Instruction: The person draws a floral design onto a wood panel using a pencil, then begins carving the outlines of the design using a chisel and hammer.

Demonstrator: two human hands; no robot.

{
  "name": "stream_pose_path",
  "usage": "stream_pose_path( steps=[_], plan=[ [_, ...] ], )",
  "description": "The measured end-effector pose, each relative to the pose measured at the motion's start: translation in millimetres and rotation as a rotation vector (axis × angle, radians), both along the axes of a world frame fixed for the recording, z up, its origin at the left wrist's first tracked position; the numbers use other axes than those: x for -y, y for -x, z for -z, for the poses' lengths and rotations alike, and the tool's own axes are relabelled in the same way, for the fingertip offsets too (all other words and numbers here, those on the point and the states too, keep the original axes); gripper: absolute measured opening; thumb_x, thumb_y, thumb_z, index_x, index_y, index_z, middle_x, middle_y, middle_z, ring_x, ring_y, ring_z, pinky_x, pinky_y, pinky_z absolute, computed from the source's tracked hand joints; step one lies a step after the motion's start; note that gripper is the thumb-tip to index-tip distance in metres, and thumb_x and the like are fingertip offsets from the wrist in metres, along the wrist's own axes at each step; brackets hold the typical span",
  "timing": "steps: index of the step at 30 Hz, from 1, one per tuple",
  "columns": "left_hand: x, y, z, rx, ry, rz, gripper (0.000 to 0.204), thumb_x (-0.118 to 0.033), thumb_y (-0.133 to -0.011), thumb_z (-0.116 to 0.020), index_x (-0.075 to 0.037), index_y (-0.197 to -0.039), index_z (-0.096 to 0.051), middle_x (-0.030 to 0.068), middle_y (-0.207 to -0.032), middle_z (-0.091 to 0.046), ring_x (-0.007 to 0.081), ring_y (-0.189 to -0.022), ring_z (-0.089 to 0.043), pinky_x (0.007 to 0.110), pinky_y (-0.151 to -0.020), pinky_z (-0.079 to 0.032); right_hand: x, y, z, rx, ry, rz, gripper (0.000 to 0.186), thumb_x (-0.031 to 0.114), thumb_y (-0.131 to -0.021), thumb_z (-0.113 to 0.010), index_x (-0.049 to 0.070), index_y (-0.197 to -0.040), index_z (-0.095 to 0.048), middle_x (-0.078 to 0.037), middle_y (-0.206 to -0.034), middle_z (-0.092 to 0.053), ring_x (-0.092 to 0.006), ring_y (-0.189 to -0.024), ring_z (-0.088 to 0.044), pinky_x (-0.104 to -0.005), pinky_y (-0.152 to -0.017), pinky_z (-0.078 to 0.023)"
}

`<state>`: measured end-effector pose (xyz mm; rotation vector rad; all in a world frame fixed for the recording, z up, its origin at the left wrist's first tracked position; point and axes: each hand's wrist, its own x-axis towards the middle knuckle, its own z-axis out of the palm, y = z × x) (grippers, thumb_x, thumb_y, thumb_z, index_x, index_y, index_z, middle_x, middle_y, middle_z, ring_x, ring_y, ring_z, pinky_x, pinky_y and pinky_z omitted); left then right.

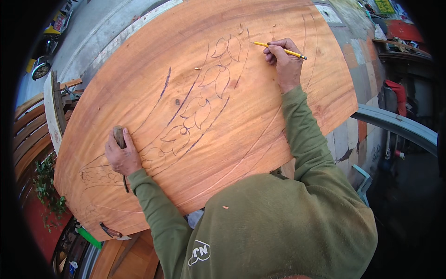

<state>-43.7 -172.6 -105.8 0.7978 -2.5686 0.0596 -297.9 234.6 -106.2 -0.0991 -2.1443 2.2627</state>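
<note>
A broad, reddish-brown wooden panel [241,135] lies before me, with a drawn chain of leaf and petal shapes [216,79] running along it between long curved lines. My right hand [285,60] grips a yellow pencil [295,54] near the panel's far right. The pencil's tip points left, close to the drawn line beside the topmost petals; whether it touches the wood I cannot tell. At the left, my left hand [121,156] is wrapped round the wooden handle of a carving chisel [119,137] and rests on the panel. Its dark metal shaft sticks out below the hand.
A tool with a dark head and wooden handle [110,230] lies at the panel's near left edge. Small wood chips [197,69] dot the surface. Left of the panel are a slatted wooden bench [35,135] and a leafy plant [49,190]. A grey curved rail [399,125] stands at right.
</note>
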Motion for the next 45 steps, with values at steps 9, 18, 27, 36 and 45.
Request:
stream_pose_path(
  steps=[9, 18, 27, 36, 45],
  plan=[
    [3, -1, 1, 0.017, -0.03, 0.0, 0.045, -0.043, -0.094, -0.076, -0.009, -0.123, -0.072, 0.0114, -0.113, -0.071, 0.0327, -0.103, -0.068, 0.045, -0.086, -0.055, 6, 5, -2, -0.042, -0.034, -0.018, 0.007, 0.004, -0.097, -0.063, -0.001, -0.095, -0.068, -0.01, -0.086, -0.074, -0.0106, -0.071, -0.065, -0.025, -0.061, -0.05],
    [2, 0, 1, 0.015, -0.029, -0.004, 0.045, -0.042, -0.094, -0.076, -0.008, -0.122, -0.072, 0.0117, -0.113, -0.071, 0.0332, -0.102, -0.068, 0.045, -0.086, -0.055, 0, 3, 2, -0.027, -0.049, -0.039, 0.007, 0.004, -0.092, -0.063, -0.001, -0.093, -0.068, -0.008, -0.082, -0.072, -0.0091, -0.067, -0.063, -0.0231, -0.059, -0.049],
    [1, 1, 0, 0.03, -0.033, -0.01, 0.045, -0.043, -0.094, -0.076, -0.008, -0.123, -0.072, 0.0113, -0.114, -0.072, 0.0322, -0.104, -0.068, 0.044, -0.088, -0.055, 0, 1, 0, -0.035, -0.045, -0.031, 0.008, 0.004, -0.088, -0.062, 0.0, -0.088, -0.068, -0.006, -0.075, -0.07, -0.008, -0.064, -0.061, -0.0232, -0.056, -0.047],
    [2, 1, 1, 0.007, -0.027, 0.004, 0.044, -0.039, -0.093, -0.078, -0.008, -0.123, -0.073, 0.0109, -0.112, -0.072, 0.0321, -0.101, -0.068, 0.044, -0.085, -0.055, -1, -3, 1, -0.046, -0.002, -0.051, 0.007, 0.003, -0.086, -0.061, -0.001, -0.085, -0.067, -0.005, -0.072, -0.067, -0.0085, -0.062, -0.059, -0.0237, -0.055, -0.046],
    [1, 1, 0, 0.02, -0.033, -0.012, 0.045, -0.042, -0.094, -0.076, -0.008, -0.124, -0.072, 0.0122, -0.114, -0.072, 0.0331, -0.103, -0.068, 0.045, -0.087, -0.055, -2, -10, 1, -0.026, -0.058, -0.057, 0.007, 0.003, -0.089, -0.061, 0.001, -0.086, -0.067, -0.007, -0.075, -0.069, -0.0085, -0.061, -0.057, -0.0237, -0.057, -0.046]
  ],
)
